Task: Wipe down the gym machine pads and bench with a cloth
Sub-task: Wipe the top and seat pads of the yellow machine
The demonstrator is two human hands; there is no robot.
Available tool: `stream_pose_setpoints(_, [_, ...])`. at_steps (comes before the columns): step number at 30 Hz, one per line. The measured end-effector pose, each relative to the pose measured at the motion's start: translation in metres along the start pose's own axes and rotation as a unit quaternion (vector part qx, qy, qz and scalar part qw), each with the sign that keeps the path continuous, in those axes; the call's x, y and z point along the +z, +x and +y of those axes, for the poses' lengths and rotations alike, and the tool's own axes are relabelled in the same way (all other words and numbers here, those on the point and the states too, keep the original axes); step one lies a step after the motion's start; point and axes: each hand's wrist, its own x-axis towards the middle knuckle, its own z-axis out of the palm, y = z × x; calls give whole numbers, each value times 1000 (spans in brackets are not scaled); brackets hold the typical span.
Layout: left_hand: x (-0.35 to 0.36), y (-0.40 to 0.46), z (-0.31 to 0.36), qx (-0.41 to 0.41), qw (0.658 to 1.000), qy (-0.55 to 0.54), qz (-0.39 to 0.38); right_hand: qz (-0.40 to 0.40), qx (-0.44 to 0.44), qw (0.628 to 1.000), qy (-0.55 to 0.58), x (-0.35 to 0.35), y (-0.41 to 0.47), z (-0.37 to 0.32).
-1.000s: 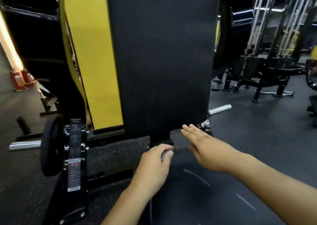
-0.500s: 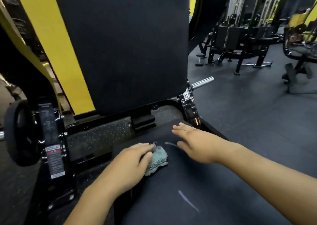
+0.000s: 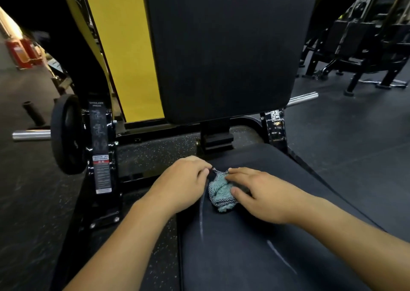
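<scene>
While bunched on seat pad [image 3: 255, 257], cloth [image 3: 220, 190] between both hands.

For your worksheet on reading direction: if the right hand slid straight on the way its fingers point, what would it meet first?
The right hand points left across the seat pad, over the cloth. Past the cloth, it would probably meet the left hand, gripping the cloth's far edge.

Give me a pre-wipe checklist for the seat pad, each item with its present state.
1. Crumpled teal terry cloth lies on the black padded seat: ok.
2. Left hand pinches the cloth's corner: ok.
3. Right hand lies on the cloth: ok.
4. Cloth spread flat for wiping: not ok, bunched.
5. Pale streaks gone from the seat: not ok.
6. Cloth damp: cannot tell.
</scene>
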Motion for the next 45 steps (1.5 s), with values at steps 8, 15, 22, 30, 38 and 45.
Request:
stream_pose_setpoints(8, [-10, -7, 15, 52, 997, -37, -39, -32, -8, 999, 20, -21, -9, 17])
stream_pose_setpoints(15, [-8, -11, 14, 56, 990, -16, -130, 38, 21, 998, 52, -28, -3, 21])
stream_pose_setpoints(22, [-10, -5, 5, 35, 996, -76, -35, 102, 92, 974, 181, -54, -9, 25])
stream_pose_setpoints(30, [-21, 3, 27, -29, 906, -407, 111, 149, 153, 951, 225, -70, -23, 32])
stream_pose_setpoints(38, [-19, 4, 53, 17, 915, -384, 123, 123, 168, 972, 105, -66, -41, 29])
stream_pose_setpoints(45, [-12, 8, 73, 47, 918, -384, 89, 103, 110, 959, 239, -49, -35, -13])
